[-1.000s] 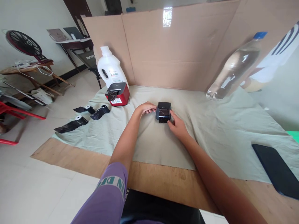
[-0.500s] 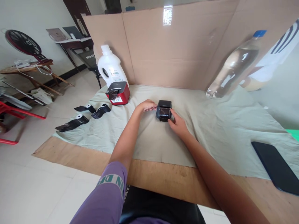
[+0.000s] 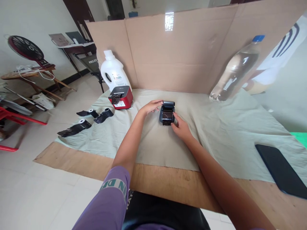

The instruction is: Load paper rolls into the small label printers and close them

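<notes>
A small black portable label printer (image 3: 161, 119) lies on the cloth in front of me, its lid (image 3: 169, 103) tipped up at the far side. Dark marbled paper (image 3: 168, 118) sticks out over its near face. My left hand (image 3: 152, 106) grips the lid's left edge with fingers stretched toward it. On the right side, my right hand (image 3: 181, 126) holds the printer body between thumb and fingers. The inside under the lid is too dark to make out.
To the left are a red and black printer (image 3: 125, 101), a white jug (image 3: 116, 72) and several dark paper rolls (image 3: 104, 116). A water bottle (image 3: 236, 72) leans against the cardboard (image 3: 175, 51) at right. A phone (image 3: 280, 169) lies near the right front edge.
The printer's lid has swung up from lying nearly flat. My left hand has moved up and onto its edge, while my right hand keeps its hold on the printer's side.
</notes>
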Motion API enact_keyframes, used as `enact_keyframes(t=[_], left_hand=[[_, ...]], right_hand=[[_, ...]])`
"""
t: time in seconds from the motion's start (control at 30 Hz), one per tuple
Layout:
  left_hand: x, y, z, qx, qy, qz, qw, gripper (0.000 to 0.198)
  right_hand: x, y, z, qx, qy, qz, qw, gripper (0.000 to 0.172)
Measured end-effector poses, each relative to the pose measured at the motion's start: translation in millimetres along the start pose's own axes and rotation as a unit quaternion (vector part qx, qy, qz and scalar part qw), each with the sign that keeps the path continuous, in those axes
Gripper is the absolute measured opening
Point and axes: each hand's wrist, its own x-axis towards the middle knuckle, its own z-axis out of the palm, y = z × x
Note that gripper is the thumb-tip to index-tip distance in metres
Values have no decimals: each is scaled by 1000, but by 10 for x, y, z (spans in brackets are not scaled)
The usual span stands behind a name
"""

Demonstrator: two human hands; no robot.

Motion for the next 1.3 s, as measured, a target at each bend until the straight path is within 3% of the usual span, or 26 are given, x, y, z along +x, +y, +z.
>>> enact_keyframes(t=[0.07,0.13,0.2,0.33,0.53,0.63,0.73,0.83,0.93,1.1,1.2,1.3], left_hand=[[50,34,92,-4,68,-8,998,32],[88,60,196,-23,106,5,994,36],[104,77,281,-53,112,33,992,37],[81,78,344,-90,115,70,987,20],[113,12,315,-79,120,80,986,40],[166,-21,322,-30,125,112,985,44],[190,-48,347,64,149,143,976,35],[180,-60,362,148,93,124,977,25],[192,-11,342,228,16,97,969,31],[344,274,339,351,-83,60,931,33],[401,462,405,405,-82,80,907,20],[348,591,414,419,-63,130,896,20]], right_hand=[[5,16,4,-1,1,-4,1000,67],[10,41,14,-3,5,-11,1000,67],[14,66,26,-4,10,-17,1000,67],[15,88,42,-1,10,-21,1000,67],[16,81,37,-4,9,-18,1000,67],[16,79,33,-3,6,-17,1000,67],[14,66,29,-1,4,-16,1000,67],[11,45,21,-6,5,-11,1000,67],[12,36,15,-6,3,-11,1000,66],[19,72,17,4,4,-23,1000,66],[17,95,13,14,10,-25,1000,68],[15,99,5,28,4,-16,999,74]])
